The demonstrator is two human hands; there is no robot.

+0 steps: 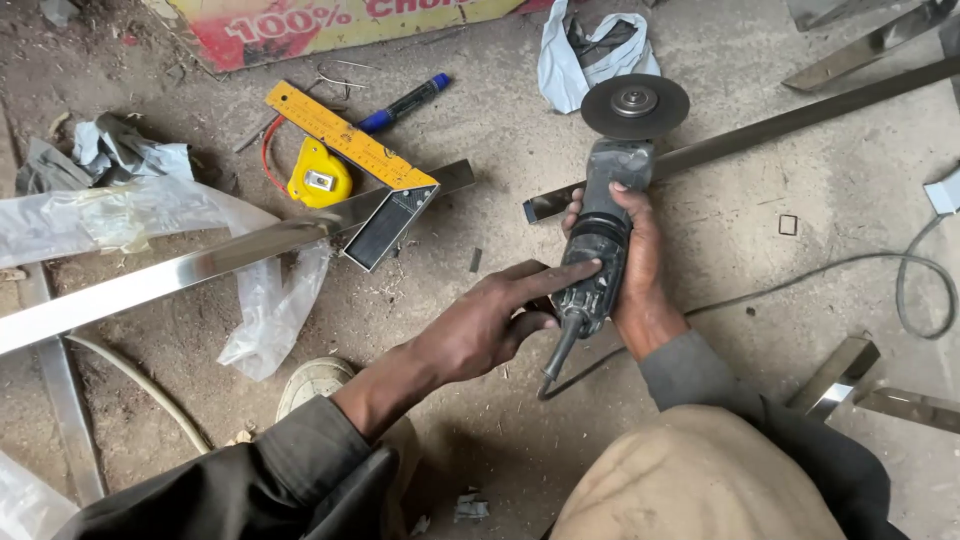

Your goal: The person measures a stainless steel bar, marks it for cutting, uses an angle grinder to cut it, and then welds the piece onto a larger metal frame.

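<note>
Centre frame: right hand point(640, 265) wraps fingers round angle grinder point(605, 215); left hand point(495, 320) fingers curled, index finger extended onto grinder body; steel bar point(760, 130) beneath disc.

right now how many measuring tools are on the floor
2: a yellow tape measure and a try square with a yellow ruler blade beside it, both left of the grinder. Others may hide under the plastic.

Your angle grinder point(600, 240) has a scuffed matt plastic body and a dull grey disc point(634, 105). The steel strips point(200, 265) shine mirror-smooth. The concrete floor point(820, 190) looks rough and dusty; the wrap point(270, 310) is thin clear plastic.
</note>
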